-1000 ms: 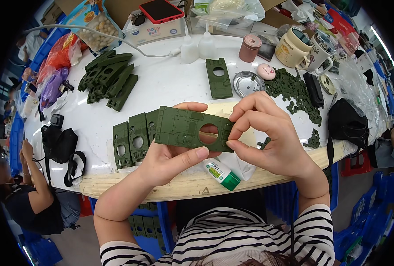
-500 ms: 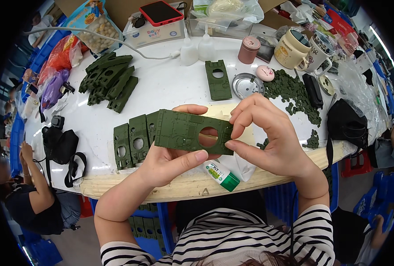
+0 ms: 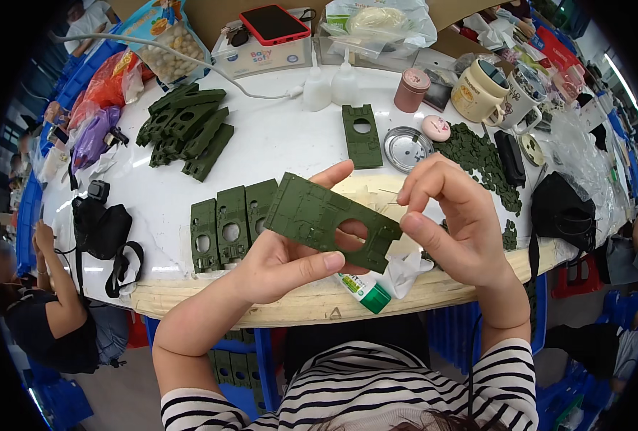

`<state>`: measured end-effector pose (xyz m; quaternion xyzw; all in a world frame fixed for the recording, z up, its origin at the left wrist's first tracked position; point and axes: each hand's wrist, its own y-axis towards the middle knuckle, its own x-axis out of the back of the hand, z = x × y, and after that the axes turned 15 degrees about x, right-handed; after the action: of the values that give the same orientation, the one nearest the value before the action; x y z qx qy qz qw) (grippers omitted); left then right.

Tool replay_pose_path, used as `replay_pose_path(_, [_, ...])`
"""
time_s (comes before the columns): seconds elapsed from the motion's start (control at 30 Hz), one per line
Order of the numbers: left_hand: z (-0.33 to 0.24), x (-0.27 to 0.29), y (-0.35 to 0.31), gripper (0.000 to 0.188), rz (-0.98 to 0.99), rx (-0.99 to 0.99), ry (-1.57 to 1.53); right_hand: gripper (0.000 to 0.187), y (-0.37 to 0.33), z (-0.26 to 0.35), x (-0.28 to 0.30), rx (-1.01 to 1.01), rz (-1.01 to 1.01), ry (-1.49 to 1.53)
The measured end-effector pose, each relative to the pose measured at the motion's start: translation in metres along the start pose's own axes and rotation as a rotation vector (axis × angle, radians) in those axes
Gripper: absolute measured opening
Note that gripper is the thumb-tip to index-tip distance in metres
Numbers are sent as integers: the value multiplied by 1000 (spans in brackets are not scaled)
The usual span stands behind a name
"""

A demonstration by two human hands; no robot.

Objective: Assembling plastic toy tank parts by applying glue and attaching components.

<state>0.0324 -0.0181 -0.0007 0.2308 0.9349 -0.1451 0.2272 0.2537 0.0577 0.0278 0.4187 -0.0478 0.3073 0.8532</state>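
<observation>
The left hand (image 3: 279, 267) holds a green plastic plate (image 3: 308, 212) above the near part of the tabletop (image 3: 143, 248), its thumb pressed along the lower long edge and the other fingers behind, so the plate is pinched between them. The plate's long axis runs slantwise, from upper left down to lower right. Its solid end points up and left; its notched end, with the large round hole close by, points down and right, toward the right hand (image 3: 463, 230). That hand's thumb and forefinger are bent close together just beside the notched end; whether they pinch a thin sliver there or touch the plate, I cannot tell.

Left of the held plate, three similar plates (image 3: 230, 208) lie side by side, long axes running away from the person, holes nearer the person. Beyond it another plate (image 3: 366, 151) lies lengthwise away, its hole toward the far end. A white tube with a green cap (image 3: 362, 289) lies near the edge.
</observation>
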Motion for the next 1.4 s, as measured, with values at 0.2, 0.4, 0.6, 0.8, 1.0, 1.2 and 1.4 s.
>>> replay_pose_path(0.2, [-9, 10, -6, 67, -85, 7, 34, 12, -3, -2, 2, -87, -114, 29])
replay_pose_path(0.4, [-29, 38, -39, 50, -258, -152, 18, 12, -3, -7, 5, -156, -173, 24])
replay_pose_path(0.6, [-39, 96, -127, 39, -677, -126, 57, 12, -4, -5, 8, -131, -165, -35])
replay_pose_path(0.8, [-33, 142, -181, 48, -814, 189, 219, 12, -3, -7, 4, -116, -143, -17])
replay_pose_path(1.0, [-33, 141, -169, 52, -1052, 304, 466, 13, -1, -10, 5, -143, -145, -11])
replay_pose_path(1.2, [-33, 150, -167, 51, -1199, 335, 927, 15, -2, -13, 2, -88, -125, -43])
replay_pose_path(1.4, [-25, 126, -148, 44, -1404, 263, 1212, 17, -3, -11, 0, -74, -96, -89])
